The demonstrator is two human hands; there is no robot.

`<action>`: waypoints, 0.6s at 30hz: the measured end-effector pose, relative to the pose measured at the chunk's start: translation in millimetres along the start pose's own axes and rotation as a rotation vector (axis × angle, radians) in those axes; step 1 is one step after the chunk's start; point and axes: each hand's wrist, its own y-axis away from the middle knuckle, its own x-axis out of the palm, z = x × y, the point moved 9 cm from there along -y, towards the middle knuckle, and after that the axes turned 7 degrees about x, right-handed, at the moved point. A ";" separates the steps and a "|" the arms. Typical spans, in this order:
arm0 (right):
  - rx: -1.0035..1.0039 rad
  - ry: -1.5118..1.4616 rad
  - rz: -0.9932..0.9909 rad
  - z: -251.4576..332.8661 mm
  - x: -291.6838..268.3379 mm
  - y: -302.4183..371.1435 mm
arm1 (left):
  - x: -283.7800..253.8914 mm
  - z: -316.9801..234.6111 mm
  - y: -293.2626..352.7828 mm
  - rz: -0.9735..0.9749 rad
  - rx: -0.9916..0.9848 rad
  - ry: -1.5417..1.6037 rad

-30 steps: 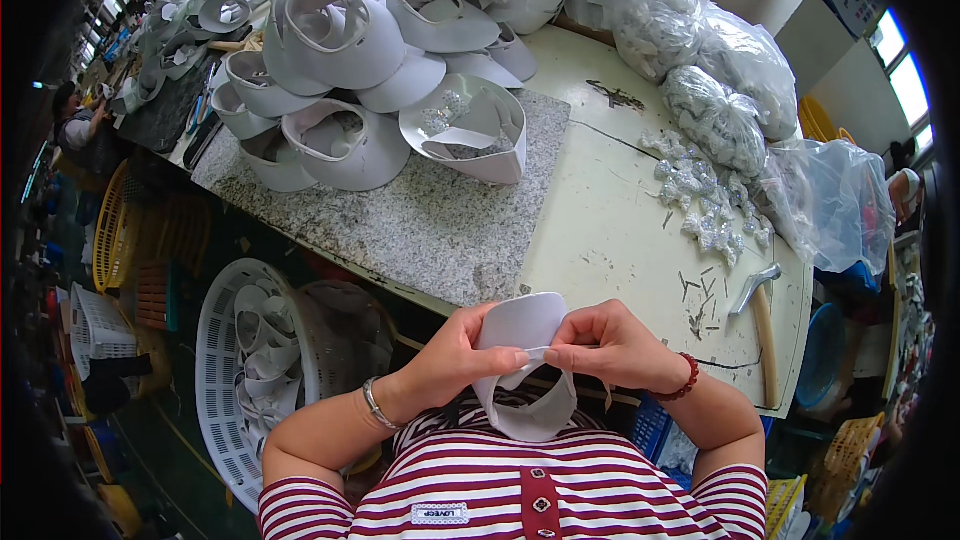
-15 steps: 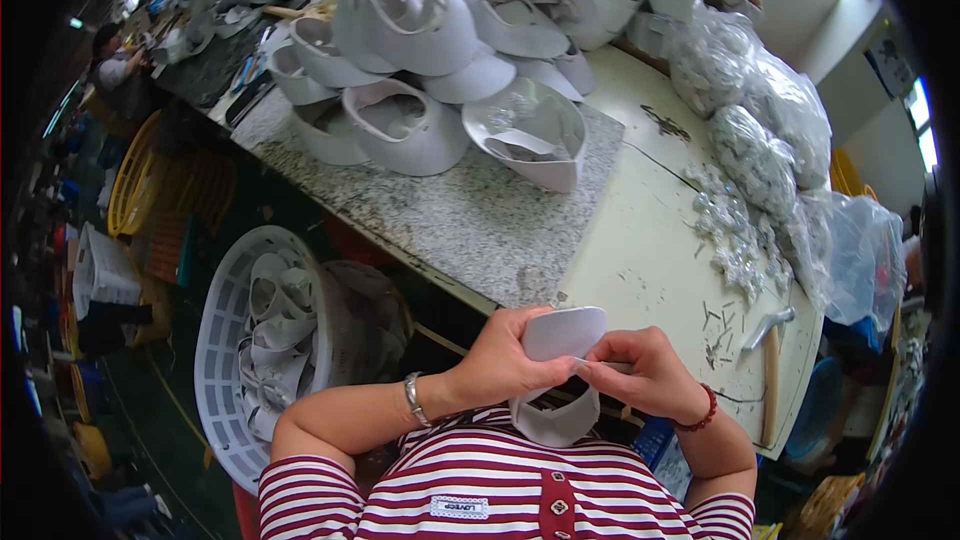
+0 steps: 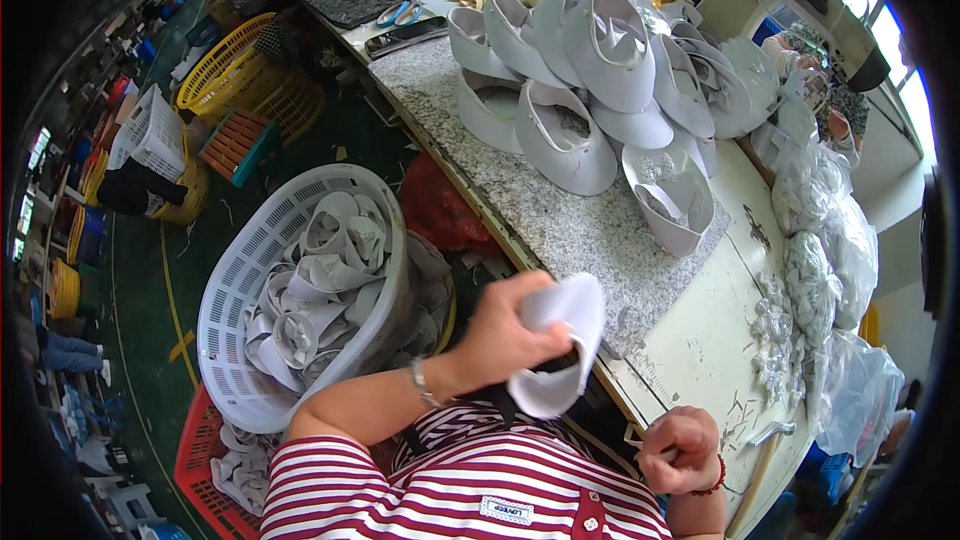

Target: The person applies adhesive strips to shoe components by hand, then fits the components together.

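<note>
My left hand [image 3: 510, 330] is closed around a white sun visor [image 3: 590, 315], its thumb on the near face of the brim. The visor's curved band hangs below the brim, in front of my striped shirt. My right hand [image 3: 682, 448] is apart from it, by the table's near edge, with its fingers curled in. What they hold, if anything, is hidden. Beyond the hands, a heap of white visors [image 3: 610, 50] rests on a speckled grey stone slab [image 3: 590, 250]. One visor [image 3: 668, 202] lies at the heap's near right.
Left of me stands a white basket [image 3: 232, 290] of loose visor parts, above a red basket [image 3: 190, 465]. A hammer [image 3: 758, 470] and small metal pins lie on the table's right side. Beyond are clear plastic bags [image 3: 815, 280]. Scissors [image 3: 405, 10] and a phone [image 3: 405, 37] lie farther back.
The hands have parted; both were at the visor before. My left hand alone now holds it, while my right has moved away to the right and nearer. The view has turned left.
</note>
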 end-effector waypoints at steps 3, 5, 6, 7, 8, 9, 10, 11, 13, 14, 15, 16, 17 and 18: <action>0.200 0.058 -0.205 -14.0 -9.7 -3.5 | -107.5 2.6 5.4 -0.178 0.066 -0.251; 0.198 0.062 -0.199 -29.5 -8.5 -2.8 | -178.8 10.4 11.3 -0.355 0.017 -0.172; 0.198 0.062 -0.176 -32.8 -4.6 -1.3 | -214.1 19.6 15.3 -0.474 -0.011 -0.124; 0.304 -0.032 -0.179 -42.7 -2.8 1.5 | -246.0 39.2 16.5 -0.477 -0.087 -0.098; 0.295 -0.032 -0.186 -41.5 -0.9 -0.3 | -271.7 57.5 19.1 -0.442 -0.147 -0.113; 0.315 -0.057 -0.214 -41.7 -0.4 -2.6 | -303.5 87.4 25.4 -0.500 -0.211 -0.108; 0.333 -0.084 -0.242 -42.1 -1.2 -2.9 | -327.6 115.7 31.1 -0.497 -0.200 -0.111; 0.314 -0.053 -0.244 -41.1 -1.8 -1.4 | -360.7 146.9 52.5 -0.632 -0.321 -0.362; 0.304 -0.076 -0.284 -42.9 -5.8 5.5 | -363.4 160.5 59.6 -0.713 -0.421 -0.739; 0.300 -0.108 -0.302 -44.7 -8.5 8.6 | -346.7 155.5 52.5 -0.675 -0.400 -0.871; 0.321 -0.189 -0.306 -48.9 -10.3 11.0 | -315.1 142.7 36.0 -0.630 -0.183 -0.876; 0.315 -0.186 -0.331 -51.5 -15.9 10.6 | -258.5 111.8 12.2 -0.530 0.053 -0.880; 0.345 -0.240 -0.340 -57.0 -18.2 10.4 | -192.3 68.9 -9.3 -0.413 0.250 -0.933; 0.375 -0.294 -0.345 -63.3 -20.7 10.9 | -128.4 26.1 -26.6 -0.282 0.446 -0.936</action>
